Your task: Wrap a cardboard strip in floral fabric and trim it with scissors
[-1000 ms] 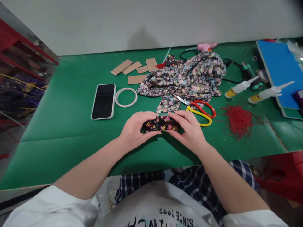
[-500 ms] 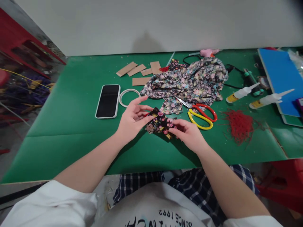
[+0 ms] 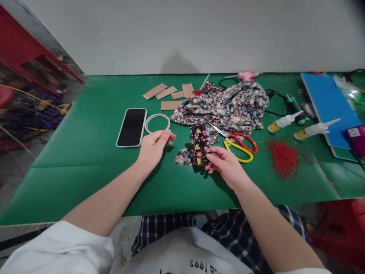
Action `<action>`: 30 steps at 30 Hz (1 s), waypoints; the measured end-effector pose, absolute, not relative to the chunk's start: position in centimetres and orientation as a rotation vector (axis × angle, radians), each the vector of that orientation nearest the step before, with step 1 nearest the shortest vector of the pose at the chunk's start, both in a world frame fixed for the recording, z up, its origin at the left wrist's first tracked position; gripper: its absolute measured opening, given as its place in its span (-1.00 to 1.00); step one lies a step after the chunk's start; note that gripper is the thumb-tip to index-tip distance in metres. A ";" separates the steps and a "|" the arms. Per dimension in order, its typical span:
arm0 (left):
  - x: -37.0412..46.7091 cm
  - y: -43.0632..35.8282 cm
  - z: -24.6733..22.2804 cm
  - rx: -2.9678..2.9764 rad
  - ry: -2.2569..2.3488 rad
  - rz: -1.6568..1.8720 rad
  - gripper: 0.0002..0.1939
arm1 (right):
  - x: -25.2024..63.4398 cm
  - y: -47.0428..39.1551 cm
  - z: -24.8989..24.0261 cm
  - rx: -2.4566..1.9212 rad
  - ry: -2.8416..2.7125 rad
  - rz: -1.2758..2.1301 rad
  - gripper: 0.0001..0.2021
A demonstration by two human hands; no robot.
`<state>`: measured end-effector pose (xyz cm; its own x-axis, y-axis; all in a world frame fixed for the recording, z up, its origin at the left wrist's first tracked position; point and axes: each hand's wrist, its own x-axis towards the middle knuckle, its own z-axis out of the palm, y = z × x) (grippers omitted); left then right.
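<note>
My right hand pinches a dark floral fabric strip by its lower right edge, thumb on top. The strip stands upright above the green table. A paler floral scrap shows at its lower left; whether the two are joined I cannot tell. My left hand is apart from the fabric, thumb and fingers pressed together beside a white ring; what they hold, if anything, is hidden. Scissors with a red and a yellow handle lie partly open just beyond my right hand, blade tips on a large crumpled floral cloth.
A phone lies left of the ring, and several cardboard pieces lie farther back. To the right are red threads, two glue bottles, a blue board and a pink glue gun. A wall closes the table's back.
My left hand has let go of the fabric strip and moved left. In my right hand the strip has turned from lying slanted to standing upright. The view has shifted slightly.
</note>
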<state>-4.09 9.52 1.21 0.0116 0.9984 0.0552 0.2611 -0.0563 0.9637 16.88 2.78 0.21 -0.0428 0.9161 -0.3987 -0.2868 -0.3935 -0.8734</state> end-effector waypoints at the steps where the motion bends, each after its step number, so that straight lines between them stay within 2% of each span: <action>1: -4.0 9.5 1.3 1.438 1.375 1.100 -0.78 | 16.9 2.8 0.2 -1.273 -0.739 1.608 -0.69; 7: -3.9 9.3 1.7 1.381 1.419 1.080 -0.89 | 17.0 2.9 0.2 -1.240 -0.696 1.621 -0.69; 14: -3.7 8.9 2.2 1.443 1.435 0.931 -0.85 | 17.0 3.0 0.2 -1.221 -0.714 1.641 -0.71; 23: -3.9 9.2 0.5 1.588 1.180 0.988 -0.67 | 16.9 3.1 0.3 -1.245 -0.720 1.636 -0.69; 30: -3.9 8.7 1.1 1.592 1.287 0.962 -0.78 | 16.4 2.7 -0.2 -1.358 -0.970 1.379 -0.73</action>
<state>-3.87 8.72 1.14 0.1734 0.9835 0.0522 0.3282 -0.1077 0.9384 16.36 2.71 -0.22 0.0542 0.9662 -0.2518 -0.0889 -0.2466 -0.9650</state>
